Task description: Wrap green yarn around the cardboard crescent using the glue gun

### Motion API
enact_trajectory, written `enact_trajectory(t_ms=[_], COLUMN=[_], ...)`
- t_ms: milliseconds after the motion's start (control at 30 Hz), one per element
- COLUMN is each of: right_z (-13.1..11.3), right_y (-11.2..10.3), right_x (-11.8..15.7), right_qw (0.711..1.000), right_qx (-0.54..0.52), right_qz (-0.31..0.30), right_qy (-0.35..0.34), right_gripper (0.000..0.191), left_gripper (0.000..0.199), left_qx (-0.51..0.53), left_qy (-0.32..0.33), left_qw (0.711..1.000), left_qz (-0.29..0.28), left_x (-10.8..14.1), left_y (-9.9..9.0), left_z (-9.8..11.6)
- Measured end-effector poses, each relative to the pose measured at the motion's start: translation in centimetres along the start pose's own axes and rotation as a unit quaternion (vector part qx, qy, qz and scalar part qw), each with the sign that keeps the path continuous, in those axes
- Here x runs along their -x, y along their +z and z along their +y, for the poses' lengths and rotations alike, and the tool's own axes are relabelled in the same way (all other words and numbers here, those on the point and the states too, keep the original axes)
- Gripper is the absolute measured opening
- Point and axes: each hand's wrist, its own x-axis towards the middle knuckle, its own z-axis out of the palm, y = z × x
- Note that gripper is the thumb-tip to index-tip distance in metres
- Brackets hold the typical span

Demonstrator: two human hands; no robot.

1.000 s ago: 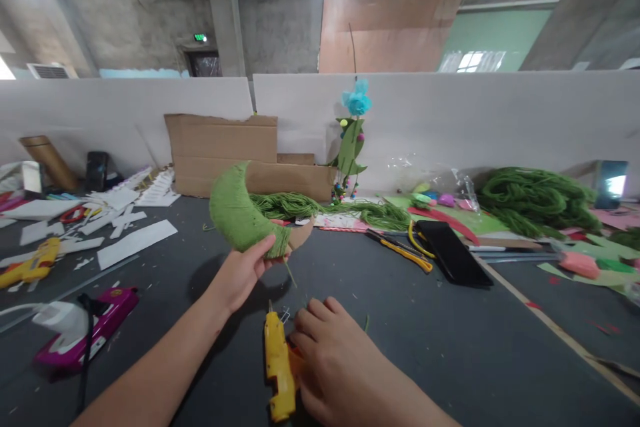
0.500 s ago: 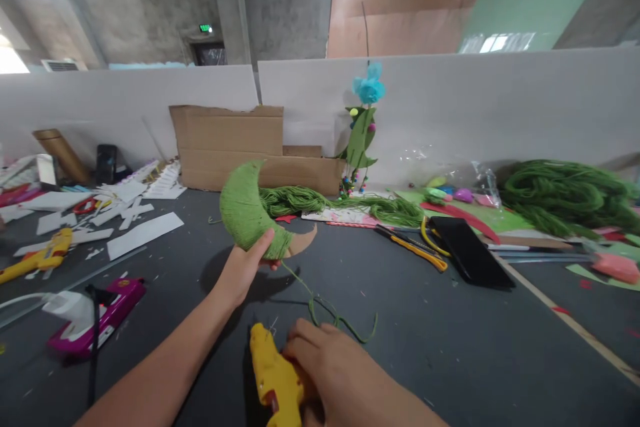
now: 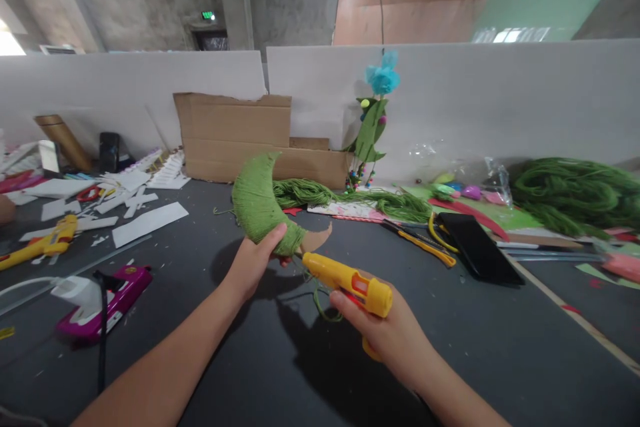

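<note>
Pinched in my left hand (image 3: 260, 260) is a cardboard crescent (image 3: 257, 203) wound with green yarn, held tilted above the table. Bare brown cardboard (image 3: 317, 238) shows at its lower right tip. My right hand (image 3: 380, 320) grips a yellow hot glue gun (image 3: 350, 280), its nozzle pointing left at the edge of the wrapped yarn, close to the bare tip. Whether the nozzle touches the yarn I cannot tell. Below the crescent hangs a loose tail of green yarn (image 3: 320, 307), partly hidden behind the glue gun.
Green yarn hanks (image 3: 305, 193) lie behind the crescent, with a large yarn pile (image 3: 560, 190) at right. A utility knife (image 3: 425, 247) and a black case (image 3: 475, 250) are right of centre. To the left sit a purple power strip (image 3: 107, 303), another glue gun (image 3: 45, 243) and paper scraps (image 3: 150, 223).
My right hand has lifted the glue gun from near the table's front and brought its nozzle to the crescent's lower end. My left hand still holds the crescent.
</note>
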Motion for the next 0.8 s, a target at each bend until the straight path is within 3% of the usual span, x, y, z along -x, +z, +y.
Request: enact_trajectory(t_ms=[233,800], right_z=[-0.72,0.2], right_y=[-0.07,0.06], right_x=[0.02,0.03], right_qw=[0.999,0.999], right_qx=[0.0,0.019], right_qz=[0.015,0.011], right_qy=[0.046,0.037], right_gripper=[0.029,0.028], left_gripper=[0.025,0.027], left_qx=[0.005,-0.01], left_qy=[-0.004,-0.002], left_qw=[1.0,1.0], left_qz=[0.006,0.004], left_x=[-0.12,0.03], left_y=[-0.08,0.11], left_z=[-0.08,0.14])
